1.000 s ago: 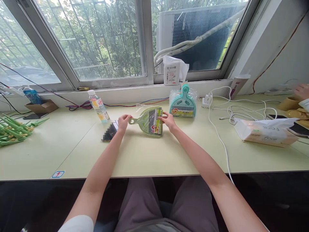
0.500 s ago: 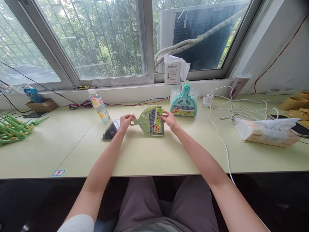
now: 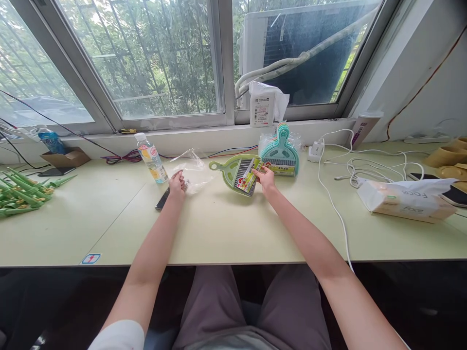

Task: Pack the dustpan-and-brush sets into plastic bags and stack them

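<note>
My right hand (image 3: 265,178) is closed on the labelled brush end of a green dustpan and brush set (image 3: 233,174), whose handle points left. A yellow and red label (image 3: 248,176) crosses the dark bristles. My left hand (image 3: 177,184) is closed on a clear plastic bag (image 3: 196,170), which spreads out to its right, apart from the dustpan. Under the left hand lies a dark phone (image 3: 162,199), partly covered by the hand. Behind the right hand stands a stack of teal dustpan sets (image 3: 281,150) in clear wrapping.
A drink bottle (image 3: 151,158) stands left of the bag. White cables (image 3: 337,214) run across the right side of the table near a tissue pack (image 3: 406,199). Green stalks (image 3: 27,194) lie far left. Another tissue pack (image 3: 261,108) sits on the windowsill.
The clear bag has come off the green dustpan set and moved left with my left hand. My right hand has shifted slightly right with the set, which has tilted.
</note>
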`<state>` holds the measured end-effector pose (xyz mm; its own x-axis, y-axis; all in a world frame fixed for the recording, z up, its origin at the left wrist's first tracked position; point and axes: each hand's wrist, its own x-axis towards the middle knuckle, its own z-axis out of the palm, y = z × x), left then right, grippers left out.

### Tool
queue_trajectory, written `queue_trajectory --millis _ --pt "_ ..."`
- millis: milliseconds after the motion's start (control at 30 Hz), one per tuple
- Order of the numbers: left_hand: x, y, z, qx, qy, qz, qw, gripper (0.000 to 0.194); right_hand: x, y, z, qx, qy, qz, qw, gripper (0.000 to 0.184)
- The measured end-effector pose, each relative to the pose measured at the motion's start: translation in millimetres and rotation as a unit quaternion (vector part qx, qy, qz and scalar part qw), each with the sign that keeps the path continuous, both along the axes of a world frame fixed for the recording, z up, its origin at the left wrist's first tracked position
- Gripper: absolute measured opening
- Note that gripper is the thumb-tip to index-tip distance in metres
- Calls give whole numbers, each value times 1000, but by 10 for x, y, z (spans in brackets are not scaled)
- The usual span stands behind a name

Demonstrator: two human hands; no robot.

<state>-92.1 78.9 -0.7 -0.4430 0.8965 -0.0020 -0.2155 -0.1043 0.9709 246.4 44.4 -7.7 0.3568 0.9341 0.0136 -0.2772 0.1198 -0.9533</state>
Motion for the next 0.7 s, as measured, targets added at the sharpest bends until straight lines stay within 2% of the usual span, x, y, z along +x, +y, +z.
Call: queue_trajectory --millis 67,167,267,333,433,467,533,600,633,700 --pt "32 -6 -5 3 -16 -23 1000 33 -4 -1 -7 -1 -3 6 1000 39" --pt "78 -10 -18 9 -36 -38 999 61 0 1 -11 -3 -9 9 1000 42" --pt "136 -24 -5 -10 -7 -48 999 82 5 7 -18 -6 -23 9 1000 47" --pt "197 -53 27 -6 53 -41 998 79 2 12 -27 -7 -25 10 1000 48" --pt "343 -142 78 43 169 -16 985 54 -27 15 -46 -7 -3 16 1000 46" --pt "407 -183 84 57 196 -36 978 46 -43 14 -52 -5 9 23 1000 45" --pt "549 -270 64 60 214 -152 963 40 -81 6 -59 4 28 42 999 42" --pt "689 -336 11 34 189 -313 930 49 -118 -14 -55 12 28 66 997 39" --pt "747 -353 -20 24 169 -364 916 54 -132 -27 -49 15 22 81 996 37" --pt "818 -352 -68 29 128 -391 911 59 -146 -54 -34 17 6 119 993 31"
